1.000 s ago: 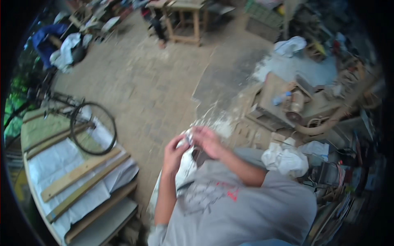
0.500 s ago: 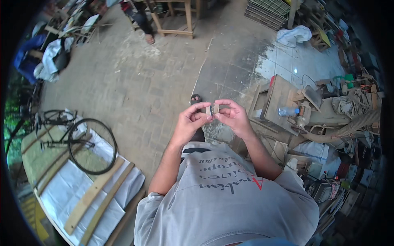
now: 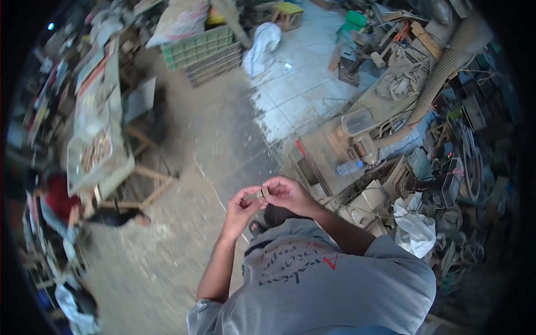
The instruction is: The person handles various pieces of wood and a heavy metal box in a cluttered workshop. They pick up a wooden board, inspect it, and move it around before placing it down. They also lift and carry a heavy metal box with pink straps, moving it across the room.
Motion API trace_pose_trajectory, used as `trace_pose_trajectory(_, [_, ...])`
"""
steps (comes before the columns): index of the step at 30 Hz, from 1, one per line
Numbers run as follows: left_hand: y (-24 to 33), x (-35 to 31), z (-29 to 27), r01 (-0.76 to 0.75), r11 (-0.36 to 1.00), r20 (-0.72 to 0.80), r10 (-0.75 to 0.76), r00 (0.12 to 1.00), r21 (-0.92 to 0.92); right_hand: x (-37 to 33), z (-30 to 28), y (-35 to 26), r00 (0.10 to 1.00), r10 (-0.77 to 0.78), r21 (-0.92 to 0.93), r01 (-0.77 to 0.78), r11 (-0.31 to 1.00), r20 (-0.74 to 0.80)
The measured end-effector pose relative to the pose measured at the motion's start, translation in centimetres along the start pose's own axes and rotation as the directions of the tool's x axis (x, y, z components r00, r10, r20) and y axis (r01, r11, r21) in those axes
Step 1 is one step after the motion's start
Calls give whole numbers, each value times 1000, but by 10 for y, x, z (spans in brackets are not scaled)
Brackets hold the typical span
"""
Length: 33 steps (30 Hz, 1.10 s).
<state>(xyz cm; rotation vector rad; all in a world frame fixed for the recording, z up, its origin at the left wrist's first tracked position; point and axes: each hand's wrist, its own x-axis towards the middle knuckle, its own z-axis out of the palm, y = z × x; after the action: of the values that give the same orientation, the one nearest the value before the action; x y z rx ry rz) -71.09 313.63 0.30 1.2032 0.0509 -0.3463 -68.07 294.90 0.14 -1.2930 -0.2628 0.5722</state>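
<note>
Left fingers: pinched on the brown block. Right fingers: pinched on it too. I can't tell whether it is one piece or two. Risk, I judge: only fingertips grip it, so uneven pressure could twist it loose to the floor. Block sits between both sets of tips, off the palms, left of the desk.

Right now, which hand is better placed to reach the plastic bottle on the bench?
Right, I'd judge: the right hand is nearer the plastic bottle, which is off to the right; the left hand is farther across. Neither is free, though: both pinch small wooden pieces.
</note>
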Motion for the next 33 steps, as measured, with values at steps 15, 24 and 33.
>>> trace_pose_trajectory(15, [114, 374, -72, 58, 988, -121, -75, 990, -141, 343, -182, -104, 991, -114, -355, 131, 926, 68])
trace_pose_trajectory(24, [134, 632, -89, 180, 960, 80, -167, 983, -212, 517, -341, -150, 981, -192, -522, 152, 839, -23])
trace_pose_trajectory(33, [208, 935, -7, 405, 912, 461, -387, 798, 64, 629, -523, -239, 802, -242, -423, -14, 906, -546])
